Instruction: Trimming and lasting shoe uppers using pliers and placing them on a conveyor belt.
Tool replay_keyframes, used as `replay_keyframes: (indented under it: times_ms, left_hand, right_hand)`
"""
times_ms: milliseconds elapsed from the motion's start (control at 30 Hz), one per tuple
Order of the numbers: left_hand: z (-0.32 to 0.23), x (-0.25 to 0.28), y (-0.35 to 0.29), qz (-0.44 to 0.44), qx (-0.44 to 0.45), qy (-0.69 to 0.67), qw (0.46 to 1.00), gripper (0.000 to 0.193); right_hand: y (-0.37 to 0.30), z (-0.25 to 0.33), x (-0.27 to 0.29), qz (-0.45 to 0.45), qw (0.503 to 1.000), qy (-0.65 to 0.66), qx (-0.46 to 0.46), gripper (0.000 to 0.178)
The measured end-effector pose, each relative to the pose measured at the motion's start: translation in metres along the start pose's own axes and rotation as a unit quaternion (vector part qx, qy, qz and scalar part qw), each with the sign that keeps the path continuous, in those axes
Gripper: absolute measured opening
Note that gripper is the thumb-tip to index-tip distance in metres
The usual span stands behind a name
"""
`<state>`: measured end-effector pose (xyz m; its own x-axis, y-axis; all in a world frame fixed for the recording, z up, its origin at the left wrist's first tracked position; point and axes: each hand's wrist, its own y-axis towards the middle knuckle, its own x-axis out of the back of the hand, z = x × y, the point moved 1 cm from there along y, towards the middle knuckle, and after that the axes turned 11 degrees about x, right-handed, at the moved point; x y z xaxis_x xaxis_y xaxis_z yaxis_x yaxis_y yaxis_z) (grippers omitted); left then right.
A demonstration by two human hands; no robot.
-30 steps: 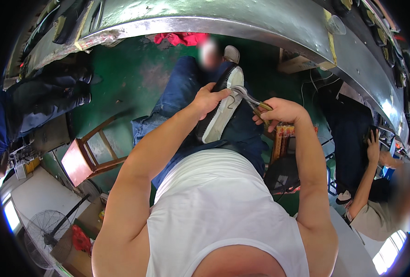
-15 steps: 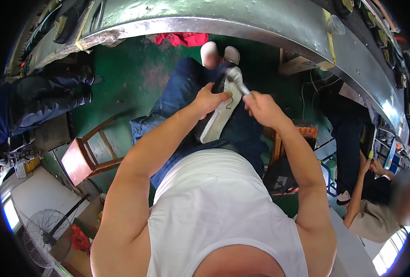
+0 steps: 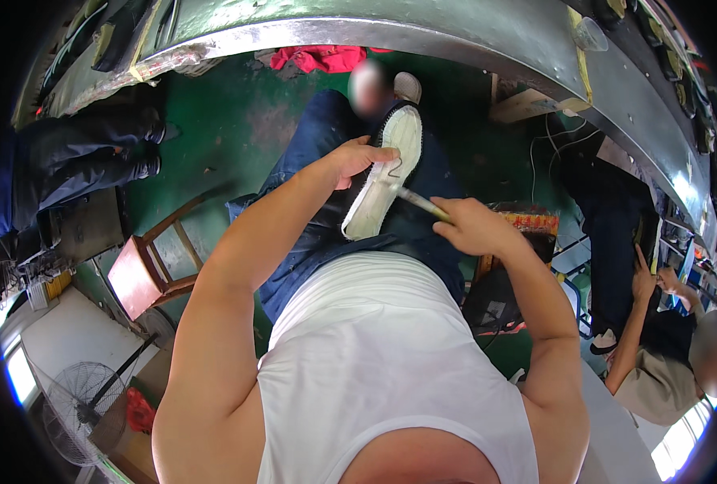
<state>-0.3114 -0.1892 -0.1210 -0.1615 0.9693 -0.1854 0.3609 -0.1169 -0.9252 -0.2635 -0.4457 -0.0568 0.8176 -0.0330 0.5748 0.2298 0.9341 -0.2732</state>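
Two denim-clad legs [image 3: 294, 173] are spread beneath an upturned shoe [image 3: 371, 202], apparently as its rest; the shoe's left edge is clasped by a half-closed left hand [image 3: 354, 162], seemingly for steadiness; at its right, by a curled right hand [image 3: 478, 226], a blurred tool [image 3: 427, 206] is angled toward it.

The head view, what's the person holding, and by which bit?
Left grip: a shoe, by its left edge near the middle of the pale sole. Right grip: a tool, by its yellowish handle.
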Motion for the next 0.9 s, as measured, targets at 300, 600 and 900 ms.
replay_keyframes:
  times_ms: [300,600,900]
  left_hand:
    - [0.0,-0.002,-0.008,0.005,-0.025,-0.011,1.0,0.116]
    - [0.056,-0.001,-0.007,0.072,-0.176,-0.002,0.982,0.098]
    - [0.073,-0.02,0.016,-0.195,-0.252,0.165,0.933,0.092]
  right_hand:
    - [0.026,0.002,-0.038,-0.016,0.993,-0.118,-0.02,0.031]
    - [-0.013,-0.006,-0.058,-0.043,0.995,-0.073,-0.049,0.018]
    - [-0.021,0.011,-0.054,0.031,0.993,-0.097,-0.063,0.019]
